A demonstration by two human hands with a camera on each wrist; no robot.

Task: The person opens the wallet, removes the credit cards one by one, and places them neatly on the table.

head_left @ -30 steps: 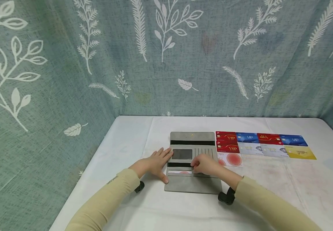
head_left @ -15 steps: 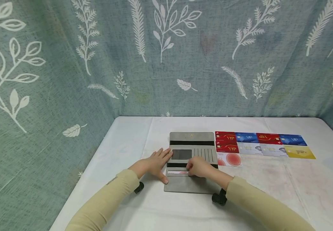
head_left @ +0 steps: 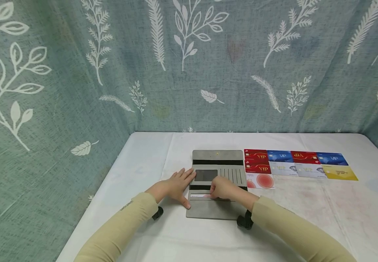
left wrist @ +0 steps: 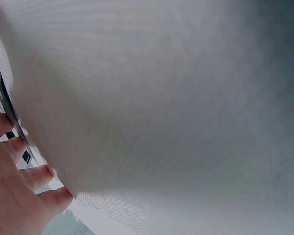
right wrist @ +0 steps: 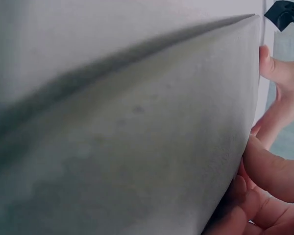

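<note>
An opened grey card wallet [head_left: 205, 211] lies on the white table. My left hand [head_left: 177, 185] rests at its left edge, fingers spread, with the thumb near the lower corner. In the left wrist view those fingers [left wrist: 34, 176] line the wallet's edge. My right hand [head_left: 224, 187] reaches over the lower panel, thumb and bent fingers pinching at a white and pink card [head_left: 197, 195] that sits in the slot there; the hand hides its right end. The right wrist view shows the thumb [right wrist: 274, 169] and curled fingers behind the wallet's edge, their tips hidden.
Right of the wallet, several cards lie in rows: red VIP cards [head_left: 257, 166], blue ones [head_left: 281, 156], silver ones [head_left: 283, 168], a yellow one [head_left: 341, 172] and a white one with red circles [head_left: 261, 181]. A patterned curtain [head_left: 189, 91] hangs behind the table [head_left: 143, 156].
My right hand has slid left along the lower slot and now covers the right part of the card there. The left hand and the laid-out cards keep their places.
</note>
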